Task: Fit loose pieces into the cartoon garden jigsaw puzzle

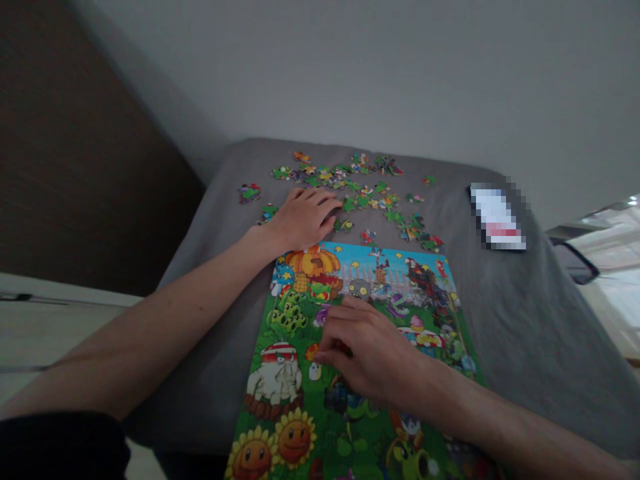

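Note:
A colourful cartoon picture board (277, 373) lies on the grey cloth, with sunflowers, a pumpkin and a fence printed on it. Beyond its far edge, loose jigsaw puzzle pieces (363, 197) are scattered. My left hand (307, 217) rests palm down among them, fingers loosely stretched and apart. Some pieces beneath it are hidden. Over the middle of the board, my right hand (370, 340) has its fingers curled and the thumb close to the index finger. Whatever may be between those fingertips is too small or too hidden to make out.
A grey cloth (500, 320) covers the surface. A phone (497, 217), its screen blurred, lies on it at the right. Behind stands a pale wall (350, 73). A dark brown panel (90, 147) is at the left. A dark-framed object (575, 260) juts past the right edge.

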Available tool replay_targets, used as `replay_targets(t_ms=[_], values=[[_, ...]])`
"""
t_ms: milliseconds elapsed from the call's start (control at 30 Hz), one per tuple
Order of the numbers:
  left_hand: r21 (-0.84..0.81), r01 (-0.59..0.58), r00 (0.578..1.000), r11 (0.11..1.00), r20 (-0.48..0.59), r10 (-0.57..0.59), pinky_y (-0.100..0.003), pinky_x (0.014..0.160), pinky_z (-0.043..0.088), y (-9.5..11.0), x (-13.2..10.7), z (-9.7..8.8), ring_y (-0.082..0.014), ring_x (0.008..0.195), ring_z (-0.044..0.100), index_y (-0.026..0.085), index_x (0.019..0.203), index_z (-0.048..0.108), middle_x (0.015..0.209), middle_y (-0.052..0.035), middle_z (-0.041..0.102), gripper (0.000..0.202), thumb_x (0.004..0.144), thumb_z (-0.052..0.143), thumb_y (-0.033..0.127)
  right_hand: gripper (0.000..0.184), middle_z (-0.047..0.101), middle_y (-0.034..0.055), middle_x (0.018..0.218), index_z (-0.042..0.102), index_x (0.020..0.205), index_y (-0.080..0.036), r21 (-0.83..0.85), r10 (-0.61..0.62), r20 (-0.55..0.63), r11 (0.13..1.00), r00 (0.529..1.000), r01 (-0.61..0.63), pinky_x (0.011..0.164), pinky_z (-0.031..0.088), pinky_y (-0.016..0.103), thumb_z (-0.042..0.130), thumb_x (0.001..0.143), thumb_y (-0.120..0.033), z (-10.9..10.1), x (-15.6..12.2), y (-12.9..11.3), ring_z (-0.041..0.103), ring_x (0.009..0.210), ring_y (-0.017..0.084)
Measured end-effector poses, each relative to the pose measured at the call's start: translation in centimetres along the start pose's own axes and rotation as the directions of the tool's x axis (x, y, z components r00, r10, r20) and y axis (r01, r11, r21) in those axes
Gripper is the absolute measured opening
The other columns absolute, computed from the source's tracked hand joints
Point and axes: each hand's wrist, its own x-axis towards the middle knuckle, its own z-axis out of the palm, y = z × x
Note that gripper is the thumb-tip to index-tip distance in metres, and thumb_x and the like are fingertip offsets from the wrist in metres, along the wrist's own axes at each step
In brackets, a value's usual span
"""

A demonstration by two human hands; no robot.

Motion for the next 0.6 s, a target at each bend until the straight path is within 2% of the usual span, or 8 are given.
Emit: replay_targets(t_ms=[100,333,433,500,600], values=[[0.0,0.0,1.0,1.0,-0.009,0.0,-0.044,0.11,0.032,-0.1,0.0,0.2,-0.0264,0.132,0.05,0.021,0.13,0.059,0.14,-0.008,0.059,0.036,0.101,0.041,0.031,0.02,0.06,-0.0018,0.072,0.062,0.071,-0.015,-0.033,0.009,-0.015,0.999,1.0,-0.01,0.077,0.038,0.029,0.078,0.083,-0.017,-0.1,0.8,0.1,0.054,0.076,0.014],[-0.012,-0.006,1.0,1.0,-0.002,0.006,-0.045,0.11,0.032,-0.1,0.0,-0.1,-0.0265,0.132,0.05,0.019,0.13,0.06,0.141,-0.0089,0.059,0.037,0.101,0.04,0.03,0.02,0.064,-0.0002,0.075,0.063,0.074,-0.016,-0.056,-0.08,-0.042,0.995,0.996,0.077,0.079,0.041,0.03,0.073,0.089,-0.023,0.7,1.3,0.8,0.055,0.078,0.016],[-0.013,0.002,1.0,1.0,0.011,-0.002,-0.045,0.108,0.033,0.0,0.1,-0.2,-0.0271,0.131,0.05,0.019,0.13,0.06,0.141,-0.009,0.059,0.037,0.1,0.041,0.03,0.019,0.065,0.0011,0.079,0.068,0.08,-0.017,-0.085,-0.188,-0.091,0.98,0.978,0.181,0.082,0.042,0.032,0.064,0.096,-0.027,0.4,0.4,0.8,0.056,0.082,0.017],[-0.009,0.001,1.0,1.0,0.007,-0.001,-0.045,0.108,0.033,0.0,0.1,-0.2,-0.0268,0.13,0.051,0.019,0.13,0.06,0.139,-0.0088,0.06,0.037,0.101,0.041,0.03,0.019,0.068,0.0018,0.09,0.071,0.091,-0.019,-0.09,-0.317,-0.052,0.946,0.947,0.312,0.088,0.043,0.033,0.058,0.1,-0.029,-0.5,-0.2,0.7,0.058,0.092,0.018],[-0.001,0.0,1.0,1.0,0.001,0.0,-0.044,0.107,0.033,0.1,0.0,-0.2,-0.0262,0.129,0.052,0.02,0.13,0.06,0.14,-0.0081,0.06,0.036,0.101,0.041,0.031,0.024,0.07,0.0024,0.11,0.07,0.107,-0.019,-0.116,-0.418,0.112,0.895,0.901,0.43,0.093,0.042,0.035,0.055,0.101,-0.037,-2.0,-1.0,0.4,0.056,0.108,0.02]])
